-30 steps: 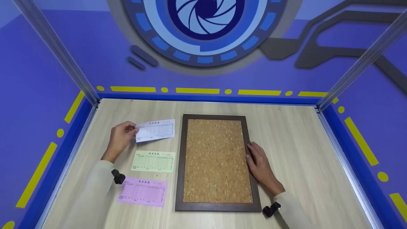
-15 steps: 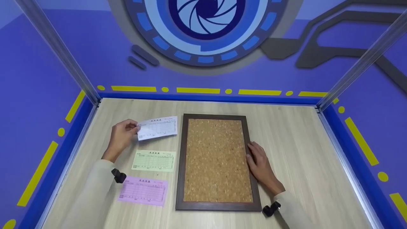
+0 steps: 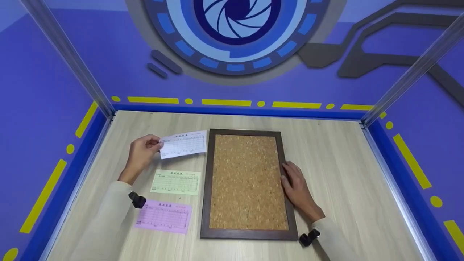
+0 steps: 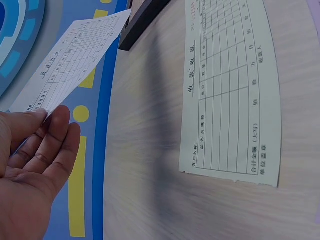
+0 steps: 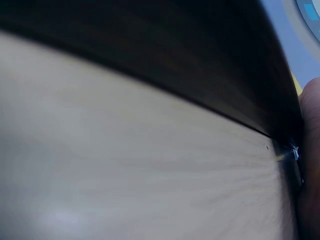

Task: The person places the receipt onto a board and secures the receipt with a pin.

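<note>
The left hand (image 3: 141, 154) pinches the left end of a white receipt slip (image 3: 184, 145) between thumb and fingertips. In the left wrist view the slip (image 4: 72, 57) is lifted off the table and slants, its far end near the dark frame. A corkboard (image 3: 250, 181) with a dark brown wooden frame lies at the table's middle. Against its right edge rests the right hand (image 3: 299, 188), fingers and thumb touching the frame. The right wrist view has the frame's side (image 5: 150, 45) close up and only a sliver of that hand.
A pale green receipt slip (image 3: 175, 182) lies below the white one, left of the corkboard. Nearer the person is a purple receipt slip (image 3: 165, 216). Blue panels (image 3: 232, 92) with metal corner posts (image 3: 409, 72) enclose the wooden table (image 3: 355, 163).
The left hand has carried the white slip slightly right and away from the person, bringing its right end up to the corkboard's frame. The right hand stays in place.
</note>
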`<action>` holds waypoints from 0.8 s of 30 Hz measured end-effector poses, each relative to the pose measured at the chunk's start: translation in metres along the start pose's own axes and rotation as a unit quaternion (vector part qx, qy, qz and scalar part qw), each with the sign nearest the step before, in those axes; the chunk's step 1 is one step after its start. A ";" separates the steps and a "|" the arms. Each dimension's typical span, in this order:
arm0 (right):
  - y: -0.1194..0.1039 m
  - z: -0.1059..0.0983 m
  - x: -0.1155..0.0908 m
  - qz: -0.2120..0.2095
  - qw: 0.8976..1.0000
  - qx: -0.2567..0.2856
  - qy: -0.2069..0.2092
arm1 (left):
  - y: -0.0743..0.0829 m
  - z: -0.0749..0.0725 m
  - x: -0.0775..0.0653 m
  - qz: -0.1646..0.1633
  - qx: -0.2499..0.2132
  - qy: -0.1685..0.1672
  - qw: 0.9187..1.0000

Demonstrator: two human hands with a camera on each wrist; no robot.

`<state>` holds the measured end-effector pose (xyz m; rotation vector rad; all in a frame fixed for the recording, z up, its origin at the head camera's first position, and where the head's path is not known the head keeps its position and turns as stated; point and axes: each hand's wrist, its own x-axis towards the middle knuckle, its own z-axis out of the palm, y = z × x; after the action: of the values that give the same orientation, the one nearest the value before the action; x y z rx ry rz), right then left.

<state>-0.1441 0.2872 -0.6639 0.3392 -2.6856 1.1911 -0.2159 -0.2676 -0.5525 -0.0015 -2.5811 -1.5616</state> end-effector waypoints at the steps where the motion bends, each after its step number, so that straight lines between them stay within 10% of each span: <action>1: 0.001 0.000 0.000 -0.003 1.000 -0.001 0.002 | 0.000 0.000 0.000 -0.002 -0.006 0.000 1.000; 24: 0.000 0.002 -0.001 -0.014 1.000 -0.014 0.012 | 0.003 0.011 -0.009 -0.003 -0.029 -0.009 1.000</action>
<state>-0.1435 0.2860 -0.6648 0.3549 -2.6666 1.1411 -0.2077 -0.2562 -0.5559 -0.0139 -2.5502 -1.6444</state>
